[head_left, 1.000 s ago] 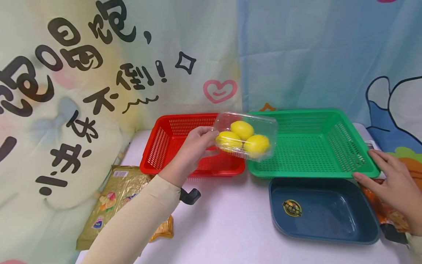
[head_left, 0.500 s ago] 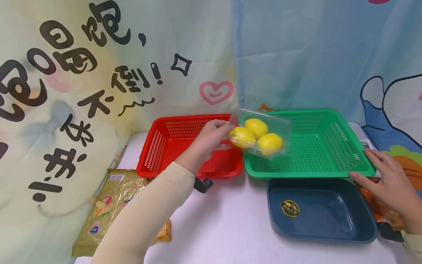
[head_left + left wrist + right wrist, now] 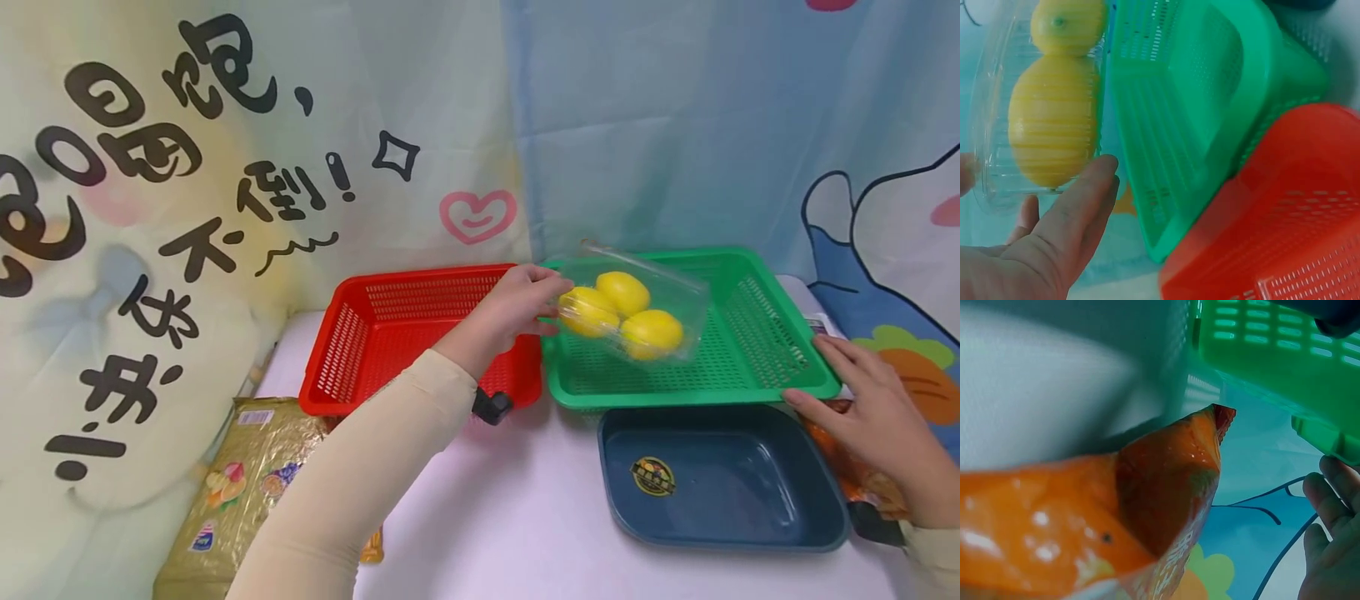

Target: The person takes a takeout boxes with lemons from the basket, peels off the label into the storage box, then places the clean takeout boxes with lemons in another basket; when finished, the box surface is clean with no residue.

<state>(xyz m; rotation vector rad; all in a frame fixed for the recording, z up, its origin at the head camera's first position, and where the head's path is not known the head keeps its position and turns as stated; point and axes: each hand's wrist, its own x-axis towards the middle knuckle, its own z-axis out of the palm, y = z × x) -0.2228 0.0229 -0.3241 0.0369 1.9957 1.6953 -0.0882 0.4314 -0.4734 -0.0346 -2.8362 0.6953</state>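
Note:
My left hand (image 3: 517, 310) grips the left end of a clear plastic box (image 3: 693, 300), thumb and fingers on either side of it. Three yellow lemons (image 3: 651, 335) lie inside the box; the left wrist view has a lemon (image 3: 1054, 122) close by the fingertips. In the head view the box overlaps the left part of the green basket (image 3: 750, 397), tilted down to the right. My right hand (image 3: 877, 408) rests against the basket's right front corner, fingers extended along the rim. From the right wrist, those fingers (image 3: 1329, 500) show right at the basket's edge.
Left of the green basket stands a red basket (image 3: 330, 354). A dark blue tub (image 3: 720, 475) sits in front. An orange snack bag (image 3: 1054, 525) lies under the right forearm's side. A gold package (image 3: 225, 483) lies at the left, and a printed curtain (image 3: 420, 67) hangs behind.
My left hand has carried the box of lemons rightward, from between the two baskets to over the green one. The right hand stays at the green basket's corner; the head view has shifted slightly.

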